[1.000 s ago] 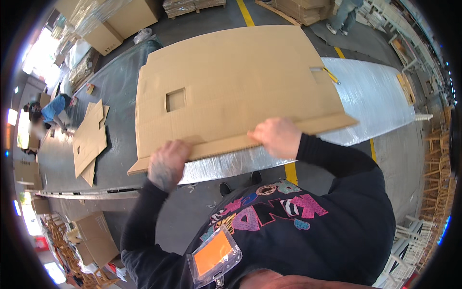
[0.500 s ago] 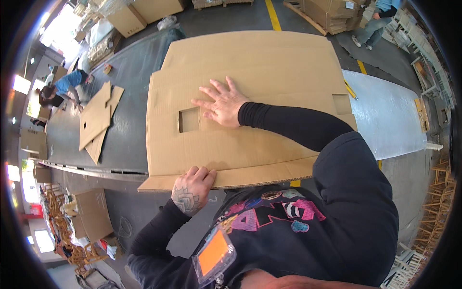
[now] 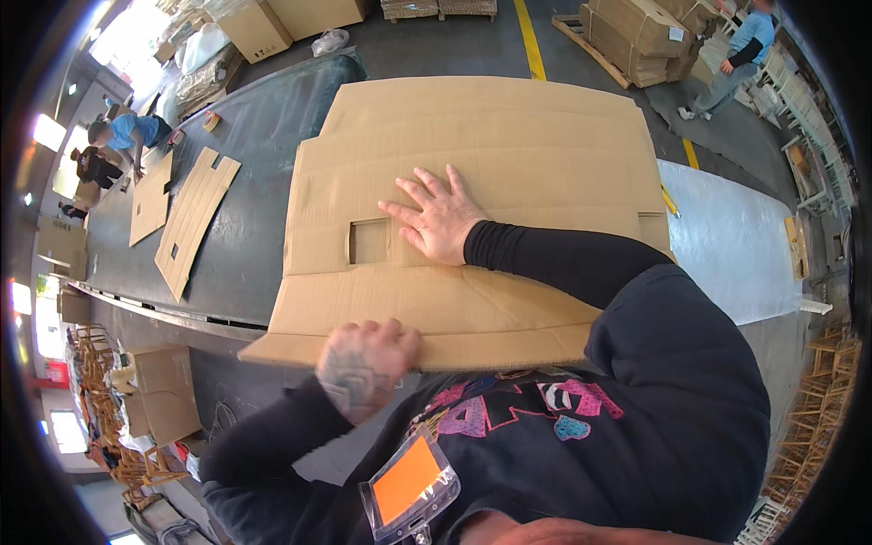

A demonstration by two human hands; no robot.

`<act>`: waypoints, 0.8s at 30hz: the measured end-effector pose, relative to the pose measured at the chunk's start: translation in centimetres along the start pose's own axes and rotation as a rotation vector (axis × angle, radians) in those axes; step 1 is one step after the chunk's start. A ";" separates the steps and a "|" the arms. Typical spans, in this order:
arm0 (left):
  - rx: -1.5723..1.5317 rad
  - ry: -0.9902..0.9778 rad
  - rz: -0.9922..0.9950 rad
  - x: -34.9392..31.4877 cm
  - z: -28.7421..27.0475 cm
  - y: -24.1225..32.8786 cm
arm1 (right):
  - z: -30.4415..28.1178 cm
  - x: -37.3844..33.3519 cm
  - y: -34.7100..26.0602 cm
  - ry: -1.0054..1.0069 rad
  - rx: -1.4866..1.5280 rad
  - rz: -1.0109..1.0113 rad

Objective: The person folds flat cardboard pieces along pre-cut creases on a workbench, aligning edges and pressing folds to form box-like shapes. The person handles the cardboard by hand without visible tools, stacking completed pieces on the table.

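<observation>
A large brown cardboard sheet [image 3: 490, 136] with creases and a rectangular cut-out lies in front of me on the table. My right hand [image 3: 440, 218] presses flat on its middle, fingers spread, just right of the cut-out. Along the near edge runs a folded strip [image 3: 490, 349]. My left hand [image 3: 368, 363], slightly blurred, has its fingers curled over this strip; the thumb is hidden. Between the hands, the near part of the sheet bends along a crease level with the cut-out's lower side.
A yellow cutter [image 3: 670, 202] lies at the sheet's right edge by a pale, shiny surface [image 3: 727, 245]. On the dark table [image 3: 245, 218] to the left are two smaller cardboard pieces [image 3: 195, 222], with a co-worker [image 3: 132, 132] bending there. Stacked cartons [image 3: 636, 41] and another person [image 3: 740, 59] are at far right.
The near part of the sheet now bends along a crease further in, with my left hand at its edge. My right hand stays flat. At left, the two smaller cardboard pieces have come apart.
</observation>
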State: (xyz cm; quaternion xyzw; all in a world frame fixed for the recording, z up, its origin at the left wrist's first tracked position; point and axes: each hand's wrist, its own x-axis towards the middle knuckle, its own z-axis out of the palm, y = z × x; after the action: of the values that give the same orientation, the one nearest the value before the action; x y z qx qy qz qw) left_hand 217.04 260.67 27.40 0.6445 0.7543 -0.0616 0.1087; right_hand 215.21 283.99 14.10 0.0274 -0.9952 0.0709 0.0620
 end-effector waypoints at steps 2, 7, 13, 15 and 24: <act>0.037 0.104 0.031 -0.2 2.1 1.1 | -0.1 0.1 0.0 0.014 0.003 0.004; -0.006 0.023 0.064 -2.6 -0.3 1.0 | -3.0 2.6 1.1 -0.081 0.142 0.007; -0.132 -0.101 0.068 -5.2 -2.9 -0.7 | -1.9 3.8 1.1 0.125 0.184 0.042; -0.145 -0.105 0.048 -5.1 -1.1 -1.4 | -0.7 3.4 0.7 0.145 0.128 0.040; -0.005 -0.135 0.176 -3.4 -2.9 -3.0 | 0.0 2.8 -0.1 0.180 -0.036 0.008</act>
State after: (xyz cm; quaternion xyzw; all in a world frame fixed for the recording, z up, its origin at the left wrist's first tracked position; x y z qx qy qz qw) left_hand 214.38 257.56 30.89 0.7025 0.6858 -0.0929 0.1658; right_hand 212.47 283.82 14.50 0.0156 -0.9868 0.0555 0.1514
